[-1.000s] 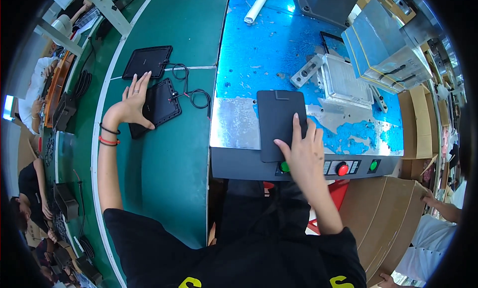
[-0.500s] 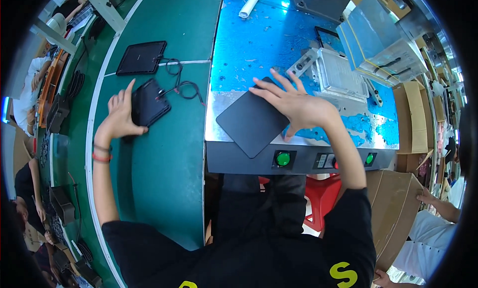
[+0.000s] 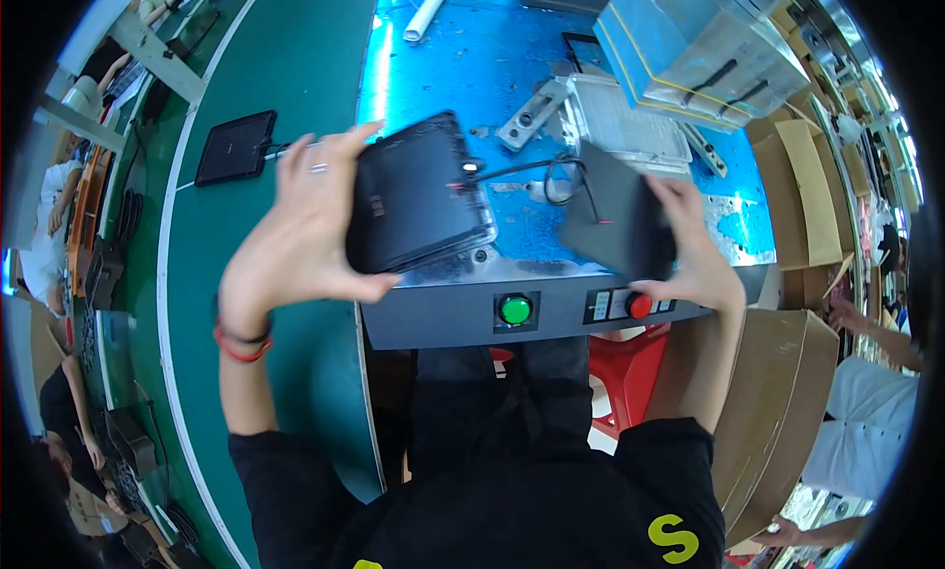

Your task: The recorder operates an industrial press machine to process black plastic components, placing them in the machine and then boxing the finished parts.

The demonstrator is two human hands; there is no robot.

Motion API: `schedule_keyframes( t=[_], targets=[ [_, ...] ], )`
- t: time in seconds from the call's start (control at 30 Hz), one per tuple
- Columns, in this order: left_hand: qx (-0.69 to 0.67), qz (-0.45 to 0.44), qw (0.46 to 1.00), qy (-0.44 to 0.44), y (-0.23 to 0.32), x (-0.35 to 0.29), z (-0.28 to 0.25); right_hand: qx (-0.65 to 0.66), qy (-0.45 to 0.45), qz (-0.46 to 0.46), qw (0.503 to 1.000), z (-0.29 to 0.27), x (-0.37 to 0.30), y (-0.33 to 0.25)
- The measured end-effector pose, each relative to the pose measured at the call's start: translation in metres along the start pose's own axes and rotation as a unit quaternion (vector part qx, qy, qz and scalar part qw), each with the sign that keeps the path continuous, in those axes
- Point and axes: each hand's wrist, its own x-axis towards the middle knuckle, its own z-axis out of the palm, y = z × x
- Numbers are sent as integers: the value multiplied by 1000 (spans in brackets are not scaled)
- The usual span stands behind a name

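My left hand (image 3: 295, 229) grips the left edge of a black rectangular housing (image 3: 413, 195), fingers and thumb around its side. It is held up over the front left of the blue work surface (image 3: 468, 92). From its right side a thin black cable (image 3: 522, 168) runs out and loops toward the right. A flat black panel (image 3: 612, 215), smeared by motion, is tilted up in my right hand (image 3: 697, 239), which pinches its right edge. On the green table (image 3: 295, 37) at left lies a second black housing (image 3: 234, 148), its cable partly hidden behind my left hand.
Behind the panel sits a clear rectangular fixture (image 3: 630, 121) beside a metal bar (image 3: 535, 114). A film-covered block (image 3: 679, 47) overhangs it. Green (image 3: 514, 309) and red (image 3: 639, 305) buttons line the front. A co-worker's hand (image 3: 783, 532) is by a cardboard box (image 3: 763, 421).
My left hand has lifted the housing off the green table and brought it right, over the blue surface. My right hand has picked up the panel, moved it right and tilted it.
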Motion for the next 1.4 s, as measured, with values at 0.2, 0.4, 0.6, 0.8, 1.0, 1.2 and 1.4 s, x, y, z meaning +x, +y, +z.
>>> schedule_keyframes(
  t=[0.2,0.4,0.6,0.8,1.0,1.2,1.4],
  targets=[
    [-11,-16,998,-64,-3,48,71,27,66,32,997,-1,-29,46],
    [14,-80,993,-91,-10,41,74,81,57,47,994,2,-31,45],
    [-234,87,965,-77,31,45,72,88,23,63,994,-12,-79,7],
    [-134,192,960,-151,118,62,71,11,-47,-66,997,0,-39,-49],
    [-80,118,986,-83,95,46,44,13,-107,-114,988,4,-21,-56],
    [-55,-54,997,-30,31,-13,-11,77,-475,-100,871,16,-35,-39],
    [-55,-67,995,-53,2,0,6,217,-345,-247,879,26,16,-53]
  ],
)
